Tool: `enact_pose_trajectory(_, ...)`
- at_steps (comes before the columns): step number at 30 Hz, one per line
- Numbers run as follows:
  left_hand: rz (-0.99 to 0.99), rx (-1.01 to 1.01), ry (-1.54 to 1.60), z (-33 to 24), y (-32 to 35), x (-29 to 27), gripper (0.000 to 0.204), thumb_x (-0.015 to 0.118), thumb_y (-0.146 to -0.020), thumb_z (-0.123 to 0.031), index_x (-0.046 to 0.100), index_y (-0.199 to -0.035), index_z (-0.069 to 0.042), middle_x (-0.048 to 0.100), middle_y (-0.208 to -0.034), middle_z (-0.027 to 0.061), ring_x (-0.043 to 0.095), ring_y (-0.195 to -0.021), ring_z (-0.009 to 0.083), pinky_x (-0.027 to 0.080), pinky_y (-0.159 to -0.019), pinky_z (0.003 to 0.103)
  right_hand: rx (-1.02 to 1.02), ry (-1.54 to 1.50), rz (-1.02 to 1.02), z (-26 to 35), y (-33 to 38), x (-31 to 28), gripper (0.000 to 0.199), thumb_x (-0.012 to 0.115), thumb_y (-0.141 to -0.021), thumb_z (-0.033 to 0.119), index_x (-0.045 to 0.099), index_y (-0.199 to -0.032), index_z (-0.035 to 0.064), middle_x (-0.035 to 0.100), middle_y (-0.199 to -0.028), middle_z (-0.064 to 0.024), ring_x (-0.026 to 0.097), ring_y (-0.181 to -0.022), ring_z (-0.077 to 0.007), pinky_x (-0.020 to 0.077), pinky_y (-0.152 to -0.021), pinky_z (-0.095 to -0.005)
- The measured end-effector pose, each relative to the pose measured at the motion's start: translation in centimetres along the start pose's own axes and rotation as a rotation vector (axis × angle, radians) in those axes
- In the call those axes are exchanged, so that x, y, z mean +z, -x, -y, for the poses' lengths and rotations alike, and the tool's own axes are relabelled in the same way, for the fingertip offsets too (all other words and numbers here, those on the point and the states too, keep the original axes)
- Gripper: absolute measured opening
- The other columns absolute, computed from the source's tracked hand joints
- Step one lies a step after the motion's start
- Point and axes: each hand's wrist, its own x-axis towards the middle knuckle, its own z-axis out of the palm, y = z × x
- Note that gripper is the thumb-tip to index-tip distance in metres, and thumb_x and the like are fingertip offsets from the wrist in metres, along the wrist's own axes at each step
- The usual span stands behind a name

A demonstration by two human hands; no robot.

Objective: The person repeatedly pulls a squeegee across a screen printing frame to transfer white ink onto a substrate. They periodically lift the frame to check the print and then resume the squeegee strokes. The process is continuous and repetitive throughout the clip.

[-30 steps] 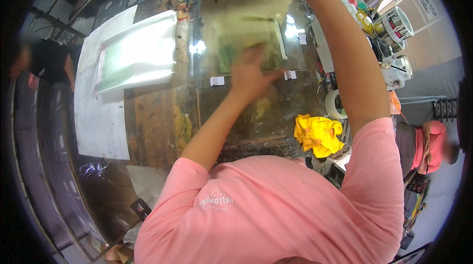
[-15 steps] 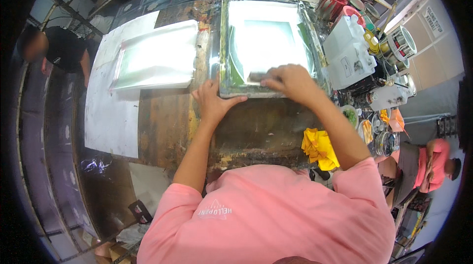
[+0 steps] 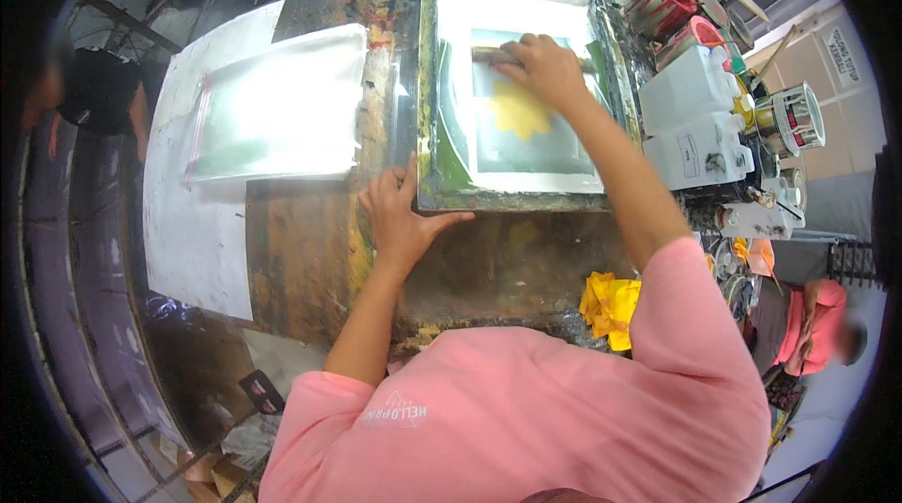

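A screen printing frame [image 3: 428, 185] lies on the worktable, with white around a pale rectangular window in its mesh. Near the far part of that window, my right hand [image 3: 545, 66] is closed round a squeegee [image 3: 487, 55], which rests across the mesh. A yellow flower shape [image 3: 521, 111] shows on the window just nearer than the squeegee. At the frame's near left corner, my left hand [image 3: 399, 216] has its fingers spread, thumb along the near edge and fingers by the left side. Nothing is wrapped in its grip.
A stack of clear sheets [image 3: 282, 104] lies left of the frame on white paper [image 3: 197, 249]. White jugs [image 3: 691, 80] and paint-stained cans [image 3: 662, 0] crowd the right side. A yellow cloth [image 3: 611, 309] lies at the near right. Other people stand at far left and right.
My right hand has pushed the squeegee from the near edge of the window to its far part. A yellow flower shape now shows there. My left hand stays at the corner.
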Motion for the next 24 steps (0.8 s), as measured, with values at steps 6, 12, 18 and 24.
enact_pose_trajectory(6,-0.025,0.023,0.093,-0.2,-0.3,-0.2,0.128,0.091,-0.057,-0.074,0.055,-0.155,-0.001,0.063,-0.092,0.0074,0.059,-0.092,0.0245,0.038,-0.092,0.042,-0.017,-0.088,0.151,-6.1,-9.2,-1.1,0.056,0.058,-0.099,0.066,0.076,-0.118,0.0157,0.078,-0.105,-0.0134,0.072,-0.105,-0.0369,0.0568,-0.085,-0.0511)
enact_pose_trajectory(12,-0.084,0.062,0.111,-0.2,-0.1,0.0,0.125,0.089,-0.061,-0.073,0.053,-0.154,0.004,0.062,-0.079,0.0082,0.056,-0.077,0.0239,0.040,-0.087,0.040,-0.039,0.017,-0.013,-4.0,-3.7,1.1,0.047,0.062,-0.100,0.060,0.076,-0.113,0.0169,0.073,-0.099,-0.0093,0.072,-0.096,-0.0320,0.0571,-0.076,-0.0497)
enact_pose_trajectory(18,-0.013,-0.015,0.141,-0.4,0.2,-0.2,0.119,0.095,-0.062,-0.062,0.053,-0.158,-0.005,0.073,-0.101,0.0117,0.056,-0.099,0.0311,0.044,-0.093,0.045,0.005,0.023,0.107,5.4,9.2,-4.6,0.042,0.067,-0.098,0.053,0.069,-0.110,0.0124,0.068,-0.100,-0.0109,0.070,-0.094,-0.0323,0.0579,-0.075,-0.0508)
enact_pose_trajectory(24,0.023,-0.072,0.221,-1.6,0.0,-1.2,0.104,0.096,-0.072,-0.051,0.055,-0.153,0.000,0.075,-0.113,0.0162,0.061,-0.107,0.0342,0.047,-0.099,0.047,-0.004,-0.073,0.094,9.9,13.6,-10.2,0.040,0.070,-0.097,0.044,0.065,-0.106,0.0046,0.067,-0.100,-0.0136,0.067,-0.097,-0.0352,0.0580,-0.076,-0.0480)
